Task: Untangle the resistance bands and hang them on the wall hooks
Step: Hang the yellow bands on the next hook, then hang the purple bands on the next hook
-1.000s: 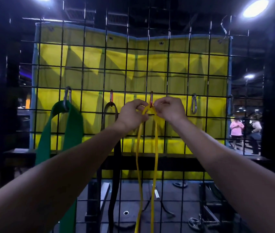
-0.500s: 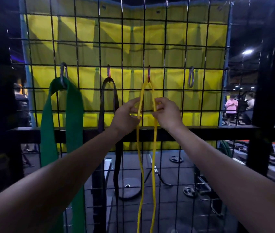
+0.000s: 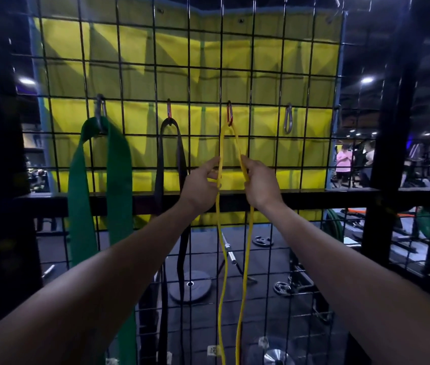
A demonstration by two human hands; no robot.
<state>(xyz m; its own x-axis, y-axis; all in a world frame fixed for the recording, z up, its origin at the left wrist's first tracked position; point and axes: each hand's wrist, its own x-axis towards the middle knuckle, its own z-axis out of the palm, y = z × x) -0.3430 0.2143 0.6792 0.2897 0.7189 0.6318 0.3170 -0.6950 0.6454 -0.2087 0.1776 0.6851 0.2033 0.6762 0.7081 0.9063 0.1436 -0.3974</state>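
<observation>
On the wire grid wall [image 3: 266,75], the green band [image 3: 119,180] hung leftmost, the black band [image 3: 182,159] beside it, and the yellow band [image 3: 220,272] from the red carabiner [image 3: 230,115]. The left hand [image 3: 203,184] and right hand [image 3: 260,184] each pinched one yellow strand.

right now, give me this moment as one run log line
yellow band: hung on red carabiner | left hand: pinches left strand | right hand: pinches right strand | green band, black band: hung | grey carabiner: free
</observation>
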